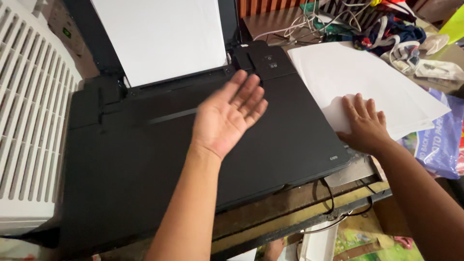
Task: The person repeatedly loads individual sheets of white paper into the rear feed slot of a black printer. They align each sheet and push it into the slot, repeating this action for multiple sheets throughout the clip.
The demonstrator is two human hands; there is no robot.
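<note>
White slatted unit (29, 121) at frame left. Black printer (145, 159) fills the centre, white sheet (162, 36) standing in its rear tray at the top. Left hand (229, 116) over the lid — palm up, fingers spread, holding nothing. Right hand (365, 126) flat on the loose paper stack (367, 82) at right — gripping nothing.
</note>
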